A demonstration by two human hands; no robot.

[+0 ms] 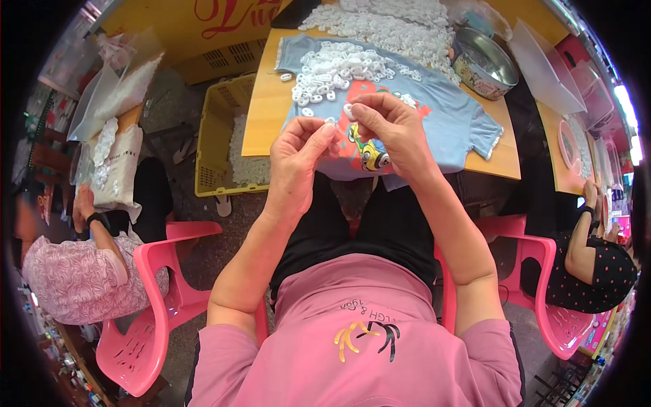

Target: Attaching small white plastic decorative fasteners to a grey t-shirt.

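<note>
My left hand (302, 154) is pinched closed around a small, pale, partly hidden piece (330, 121) at its fingertips. Close beside it, my right hand (393, 129) pinches a small white oval plastic piece (348, 109) between thumb and forefinger. Both hands hover over a light blue T-shirt (447, 129) with a colourful printed picture, spread on the wooden table. Just beyond my hands lies a heap of white oval plastic pieces (342, 64) with holes in them. One loose oval piece (307, 112) rests on the shirt near my left fingertips.
More white pieces (386, 27) cover the table's far part. A round tin (485, 64) stands at the far right. Below the table's left edge sits a yellow crate (220, 108) with white pieces inside. People in pink chairs (163, 292) work at tables on both sides.
</note>
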